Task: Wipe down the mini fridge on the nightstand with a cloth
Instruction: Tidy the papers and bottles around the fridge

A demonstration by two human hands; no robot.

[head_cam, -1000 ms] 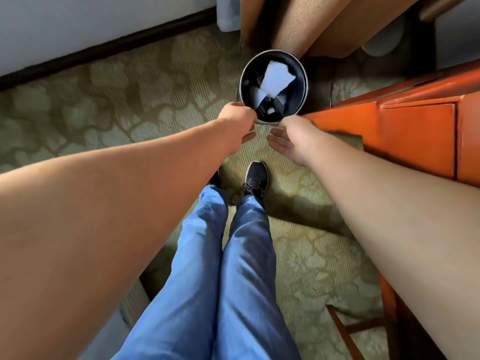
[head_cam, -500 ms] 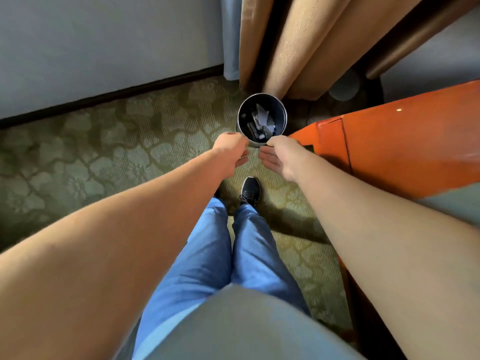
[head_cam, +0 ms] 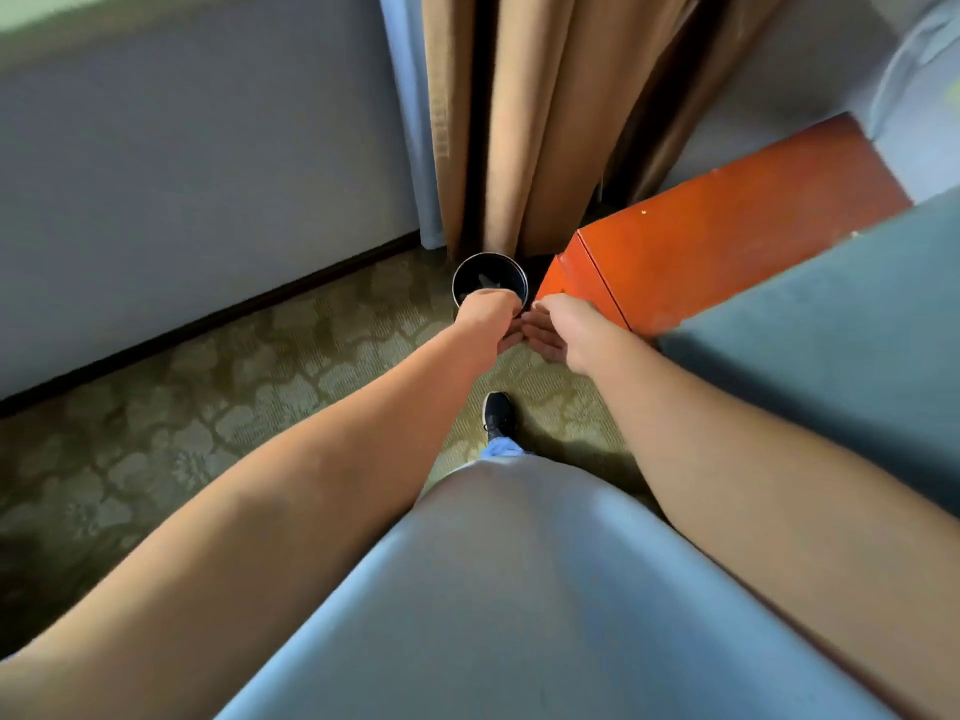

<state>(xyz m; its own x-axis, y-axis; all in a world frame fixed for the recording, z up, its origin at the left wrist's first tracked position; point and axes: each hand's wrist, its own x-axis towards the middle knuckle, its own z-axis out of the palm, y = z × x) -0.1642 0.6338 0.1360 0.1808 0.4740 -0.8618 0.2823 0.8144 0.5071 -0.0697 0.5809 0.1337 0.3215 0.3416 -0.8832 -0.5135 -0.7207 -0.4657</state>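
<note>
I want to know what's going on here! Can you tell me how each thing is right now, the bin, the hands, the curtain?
Round bin: upright on the carpet, paper scraps inside.
Left hand: fingers curled at the bin's near rim.
Right hand: beside the bin, fingers loosely bent, holding nothing visible.
Curtain: hanging closed behind the bin.

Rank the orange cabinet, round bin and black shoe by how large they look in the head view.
1. orange cabinet
2. round bin
3. black shoe, smallest, though trousers partly cover it.

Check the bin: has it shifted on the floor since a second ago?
Cannot tell. The camera itself has risen, so everything shrinks. The bin sits at the foot of the tan curtain beside the orange cabinet, both hands at its near rim, much as before.
</note>
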